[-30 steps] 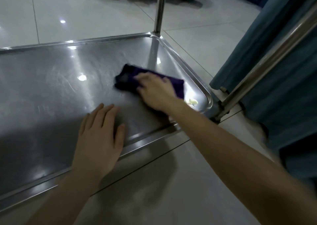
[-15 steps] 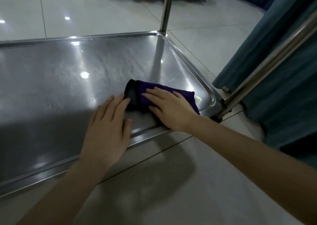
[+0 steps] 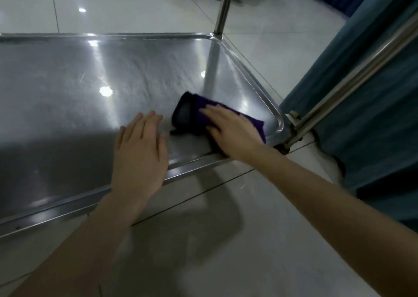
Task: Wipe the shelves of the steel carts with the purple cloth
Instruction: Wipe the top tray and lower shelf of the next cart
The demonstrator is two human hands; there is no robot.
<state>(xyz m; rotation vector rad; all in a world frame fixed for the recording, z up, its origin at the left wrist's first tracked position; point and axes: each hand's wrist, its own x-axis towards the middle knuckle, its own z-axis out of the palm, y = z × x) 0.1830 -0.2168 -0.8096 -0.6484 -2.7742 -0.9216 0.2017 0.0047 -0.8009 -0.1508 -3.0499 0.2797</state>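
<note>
The low steel cart shelf [image 3: 67,88] fills the left and middle of the head view, close to the floor. A folded purple cloth [image 3: 192,113] lies on it near the front right corner. My right hand [image 3: 233,133] presses flat on top of the cloth, fingers pointing left. My left hand [image 3: 140,152] rests flat on the shelf by its front rim, just left of the cloth, fingers together and holding nothing.
A steel post [image 3: 222,7] rises from the shelf's far right corner. Another post [image 3: 352,79] slants up from the near right corner. Blue fabric [image 3: 373,115] hangs at the right. Pale tiled floor [image 3: 203,240] lies in front of the shelf.
My right hand slid the cloth from mid-shelf toward the front right corner. My left hand stayed flat near the front rim.
</note>
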